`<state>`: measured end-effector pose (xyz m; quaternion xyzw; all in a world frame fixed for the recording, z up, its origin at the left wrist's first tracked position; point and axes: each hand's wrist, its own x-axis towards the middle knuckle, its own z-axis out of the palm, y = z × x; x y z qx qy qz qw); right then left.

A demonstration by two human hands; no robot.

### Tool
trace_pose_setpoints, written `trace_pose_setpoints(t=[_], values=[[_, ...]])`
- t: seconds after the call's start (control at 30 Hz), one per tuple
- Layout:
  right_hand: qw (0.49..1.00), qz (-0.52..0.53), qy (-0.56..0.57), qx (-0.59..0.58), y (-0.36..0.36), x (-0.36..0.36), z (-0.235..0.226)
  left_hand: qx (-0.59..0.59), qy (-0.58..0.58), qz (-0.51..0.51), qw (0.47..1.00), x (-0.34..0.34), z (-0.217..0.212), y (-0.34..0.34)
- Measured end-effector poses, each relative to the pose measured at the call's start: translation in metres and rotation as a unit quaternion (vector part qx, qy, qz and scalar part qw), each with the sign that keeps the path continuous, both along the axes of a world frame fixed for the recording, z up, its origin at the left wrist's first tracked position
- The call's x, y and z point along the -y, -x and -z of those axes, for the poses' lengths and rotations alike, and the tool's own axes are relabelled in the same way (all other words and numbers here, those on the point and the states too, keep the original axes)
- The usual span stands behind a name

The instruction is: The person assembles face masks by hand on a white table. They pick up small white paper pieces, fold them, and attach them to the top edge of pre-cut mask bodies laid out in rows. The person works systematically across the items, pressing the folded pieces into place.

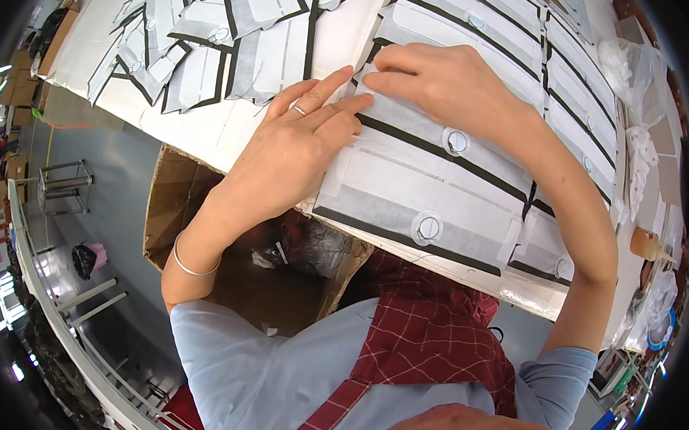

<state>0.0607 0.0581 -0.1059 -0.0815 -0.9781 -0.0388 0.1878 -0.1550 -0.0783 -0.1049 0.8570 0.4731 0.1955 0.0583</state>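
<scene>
White panel (402,120): laid on the table (231,135), partly beneath the right hand (450,77).
Left hand (298,143): grip spread; panel's edge best pinned lightly.
Right hand: grip curled; any pinch cannot be told.
Black strip (403,135): best kept straight.

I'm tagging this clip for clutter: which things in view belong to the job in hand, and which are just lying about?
In the job:
rows of white panels, with the left hand and right hand at them
table
loose panels, probably

Apparently lying about:
cardboard box
clear plastic bag
bottle
black bag on the floor
</scene>
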Motion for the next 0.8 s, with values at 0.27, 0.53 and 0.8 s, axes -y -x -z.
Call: trace_pose_setpoints(t=[0.27,0.53,0.8], values=[[1.0,0.005,-0.005,-0.006,-0.006,0.004,0.005,0.031,-0.008,-0.031,0.999,-0.005,0.0,-0.002],[0.998,0.035,0.039,0.033,-0.01,0.008,-0.003,0.041,-0.001,-0.073,0.997,-0.01,0.008,-0.016],[0.994,0.068,0.078,0.037,-0.003,0.021,-0.004,0.272,0.094,-0.182,0.94,-0.011,0.009,-0.006]])
